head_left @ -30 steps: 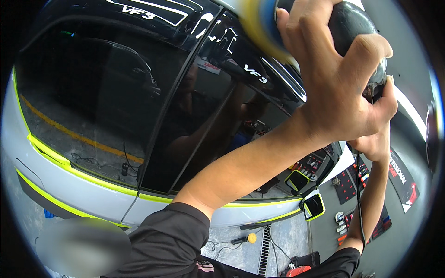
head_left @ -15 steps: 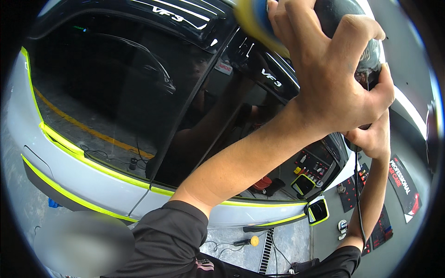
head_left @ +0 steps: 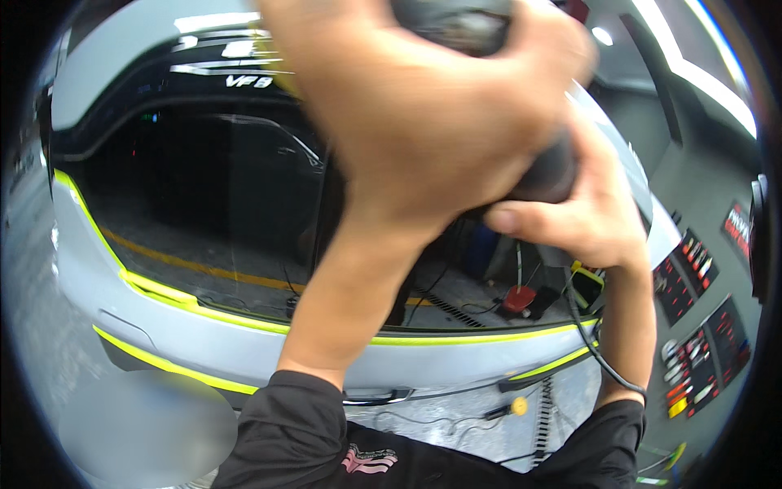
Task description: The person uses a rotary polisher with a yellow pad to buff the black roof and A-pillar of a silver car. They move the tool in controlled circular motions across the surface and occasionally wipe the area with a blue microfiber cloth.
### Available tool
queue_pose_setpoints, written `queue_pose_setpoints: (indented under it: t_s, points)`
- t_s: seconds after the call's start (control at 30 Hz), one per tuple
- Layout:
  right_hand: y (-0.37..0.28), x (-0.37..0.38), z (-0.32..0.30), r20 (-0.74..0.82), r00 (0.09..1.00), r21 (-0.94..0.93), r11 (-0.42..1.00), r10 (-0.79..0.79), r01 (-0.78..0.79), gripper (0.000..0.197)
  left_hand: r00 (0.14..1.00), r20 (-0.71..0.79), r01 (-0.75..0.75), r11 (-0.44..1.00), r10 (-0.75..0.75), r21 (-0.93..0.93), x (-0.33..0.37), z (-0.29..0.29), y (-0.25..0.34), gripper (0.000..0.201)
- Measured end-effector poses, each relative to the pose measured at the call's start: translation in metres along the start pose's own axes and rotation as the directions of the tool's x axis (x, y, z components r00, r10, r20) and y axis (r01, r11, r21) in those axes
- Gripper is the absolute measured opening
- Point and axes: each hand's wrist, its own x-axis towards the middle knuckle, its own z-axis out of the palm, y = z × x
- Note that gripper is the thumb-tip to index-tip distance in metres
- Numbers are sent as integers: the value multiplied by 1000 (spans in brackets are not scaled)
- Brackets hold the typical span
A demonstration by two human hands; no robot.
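Observation:
A corded black polisher [head_left: 554, 173] is raised in front of me against the upper side of a car. My left hand [head_left: 423, 122], smeared by motion, wraps over the polisher's head and hides most of it. Beyond that hand, a sliver of the yellow pad [head_left: 281, 69] shows near the dark roof edge; whether it touches cannot be told. My right hand [head_left: 599, 191] grips the rear body, thumb along its underside. The black cord [head_left: 586, 334] hangs down and passes by my right forearm. The car [head_left: 204, 314] is pale grey with lime trim and a dark, glossy side window [head_left: 204, 196].
On the floor beside the car lies another polisher with a yellow pad [head_left: 519, 405] and a trailing cord. A drain grate [head_left: 543, 416] crosses the floor. The car's side mirror [head_left: 586, 289] juts out past my right forearm. Tool boards [head_left: 700, 359] hang on the grey wall at right.
Both hands and the polisher have shifted left in view, and the view has turned. More of the car's rear and roof shows now. The yellow-and-blue pad is now mostly hidden behind my left hand.

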Motion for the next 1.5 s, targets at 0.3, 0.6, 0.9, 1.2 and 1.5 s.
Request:
queue_pose_setpoints:
  t_s: [0.3, 0.6, 0.9, 1.2, 1.5]
  points:
    - [-7, -15, 91, 162, 982, 504, 847, 99, -168, 94, 776, 329, 631, 647, -539, -429, 22, -54, 18, 43]
    - [-16, -31, 156, 98, 990, 800, 583, 106, -141, 98, 726, 544, 612, 755, -420, -235, 35, -70, 19, 53]
    - [-19, -32, 173, 100, 990, 882, 452, 95, -133, 100, 735, 599, 526, 825, -317, -208, 39, -67, 21, 52]
    - [-23, -28, 179, 62, 994, 893, 440, 90, -95, 101, 767, 626, 320, 930, -142, -181, 38, -67, 3, 52]
    - [-21, -25, 180, 61, 994, 889, 448, 90, -95, 101, 748, 608, 494, 835, -266, -242, 37, -67, 8, 48]
